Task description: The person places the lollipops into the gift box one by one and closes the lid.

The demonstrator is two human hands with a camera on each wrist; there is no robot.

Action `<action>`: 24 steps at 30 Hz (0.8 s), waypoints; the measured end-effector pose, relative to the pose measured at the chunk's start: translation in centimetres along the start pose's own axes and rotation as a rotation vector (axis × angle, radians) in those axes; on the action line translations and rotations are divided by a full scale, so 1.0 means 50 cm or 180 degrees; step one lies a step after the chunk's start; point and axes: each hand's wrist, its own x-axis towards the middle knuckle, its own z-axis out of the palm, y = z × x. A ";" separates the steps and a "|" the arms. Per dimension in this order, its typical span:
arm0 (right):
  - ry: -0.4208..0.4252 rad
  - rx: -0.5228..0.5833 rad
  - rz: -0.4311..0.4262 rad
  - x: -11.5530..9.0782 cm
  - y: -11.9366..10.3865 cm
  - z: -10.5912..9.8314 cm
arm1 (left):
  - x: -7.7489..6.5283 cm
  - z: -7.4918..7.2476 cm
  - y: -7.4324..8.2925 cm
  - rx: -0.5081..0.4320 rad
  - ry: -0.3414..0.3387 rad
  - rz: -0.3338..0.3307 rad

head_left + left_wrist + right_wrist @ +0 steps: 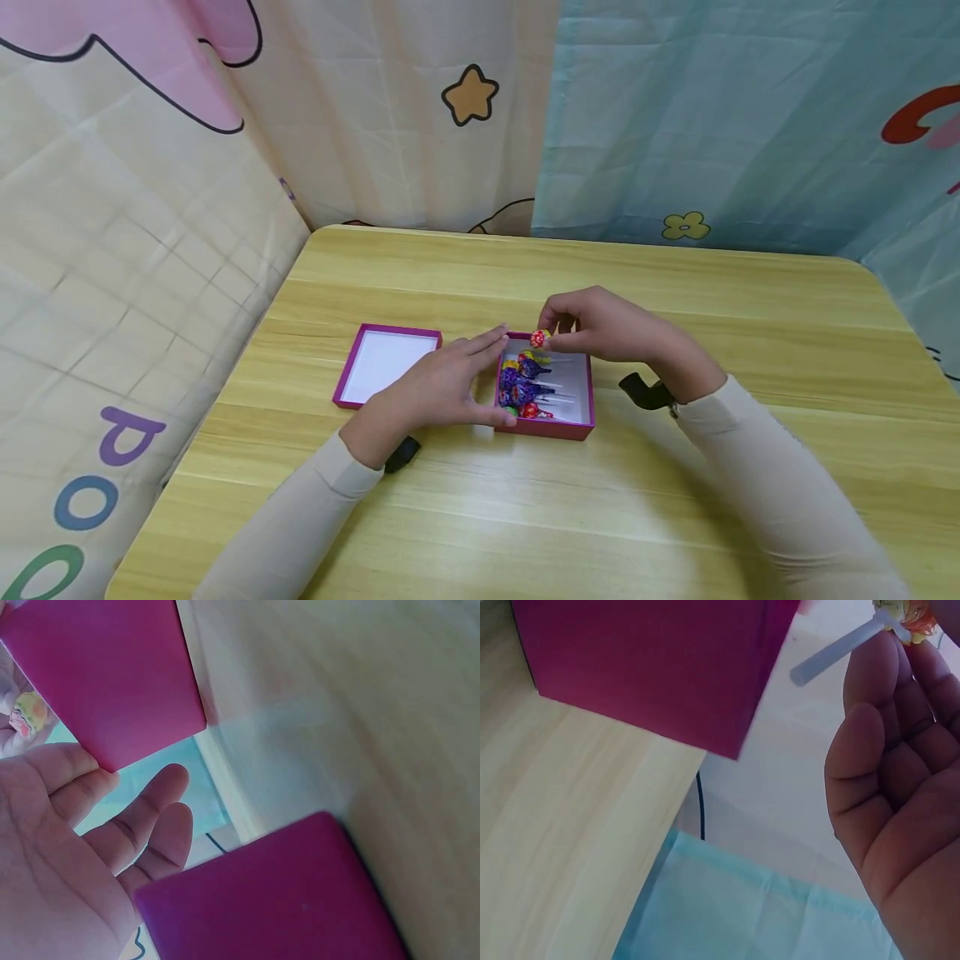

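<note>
My right hand (611,325) pinches a lollipop (539,338) in a red and yellow wrapper above the far side of an open magenta box (551,429). Its white stick (836,652) shows in the right wrist view. Inside the box lie several wrapped lollipops (525,392), mostly purple, with some yellow, red and green ones, sticks pointing right. My left hand (446,379) is spread along the box's left side, thumb near the front corner. In the left wrist view, fingertips (94,784) of this hand touch the box's edge, the other fingers loosely extended.
A magenta lid (386,362) with a white inside lies left of the box, partly behind my left hand. Both stand on a wood-grain table (525,517). Printed curtains (390,125) hang behind and beside the table. A black strap (645,392) shows at my right wrist.
</note>
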 end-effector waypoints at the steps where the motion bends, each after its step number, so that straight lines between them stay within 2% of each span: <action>1: 0.0007 0.0010 -0.0005 0.003 0.001 0.003 | 0.000 0.000 0.000 -0.0007 0.0005 0.0009; 17: 0.0282 -0.0303 -0.0154 0.042 0.005 0.053 | -0.001 -0.001 0.000 -0.0044 -0.0024 0.0040; 24: 0.0306 -0.0317 -0.0080 0.052 0.015 0.065 | -0.002 -0.002 0.001 -0.0011 -0.0009 0.0030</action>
